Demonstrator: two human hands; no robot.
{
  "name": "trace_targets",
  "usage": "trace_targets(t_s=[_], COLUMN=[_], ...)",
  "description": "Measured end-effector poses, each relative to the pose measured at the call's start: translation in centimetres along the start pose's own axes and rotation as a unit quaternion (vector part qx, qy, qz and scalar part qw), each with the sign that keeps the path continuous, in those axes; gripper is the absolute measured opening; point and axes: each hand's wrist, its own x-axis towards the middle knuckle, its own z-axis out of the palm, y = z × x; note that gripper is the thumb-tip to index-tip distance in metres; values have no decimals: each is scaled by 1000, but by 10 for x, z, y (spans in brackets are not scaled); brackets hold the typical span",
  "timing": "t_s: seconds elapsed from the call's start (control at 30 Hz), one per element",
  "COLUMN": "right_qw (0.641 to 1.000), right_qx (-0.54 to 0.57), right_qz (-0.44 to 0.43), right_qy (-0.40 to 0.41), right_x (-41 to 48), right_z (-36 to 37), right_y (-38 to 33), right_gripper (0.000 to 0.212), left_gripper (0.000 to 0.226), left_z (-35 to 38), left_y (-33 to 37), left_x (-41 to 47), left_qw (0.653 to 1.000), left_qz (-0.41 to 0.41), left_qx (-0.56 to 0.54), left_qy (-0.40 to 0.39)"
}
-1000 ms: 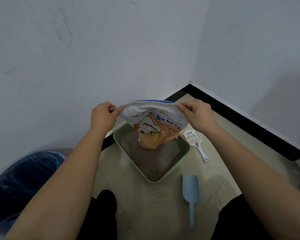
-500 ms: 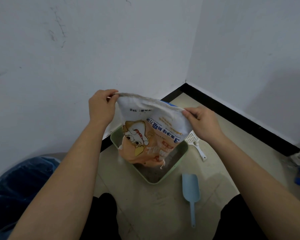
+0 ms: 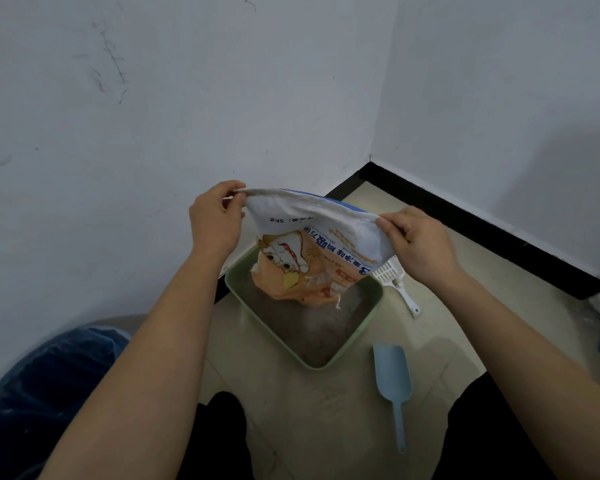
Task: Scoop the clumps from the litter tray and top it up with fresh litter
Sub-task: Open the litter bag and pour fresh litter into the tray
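White-walled corner, tiled floor (image 3: pixel 326 427). Green litter tray (image 3: pixel 368 327) dead centre. Litter bag (image 3: pixel 312 258) upended over it at 12, soft woven, sagging light, likely near empty. My left hand (image 3: pixel 215 220) and right hand (image 3: pixel 420 240) each pinch a bottom corner; seam grips best. Blue scoop (image 3: pixel 392 375) at 4.

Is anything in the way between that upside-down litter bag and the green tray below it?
Nothing visible. The litter bag, held by the left hand and right hand, hangs mouth-down directly over the open green tray; both scoops lie on the floor outside it.
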Motion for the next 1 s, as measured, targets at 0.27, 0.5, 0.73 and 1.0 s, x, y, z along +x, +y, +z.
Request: trace_targets(t_s=[0.27,0.5,0.73,1.0], right_qw=[1000,1000,994,987], right_qx=[-5,2,-71,-94], right_qz=[-25,-11,-84,-119], right_qy=[5,4,-10,56], right_x=[-5,-10,-9,-3], right_z=[1,2,-7,-22], right_y=[0,0,-6,-26], right_gripper=[29,29,47,40], left_gripper=[16,15,14,15], left_z=[5,6,7,-3], left_y=[-7,-3,12,25], left_x=[1,3,-2,2], left_qw=[998,999,968,931], left_qz=[-8,-11,-91,-105], left_qx=[44,29,-195,-327], left_qy=[-33,-42,-128,-126])
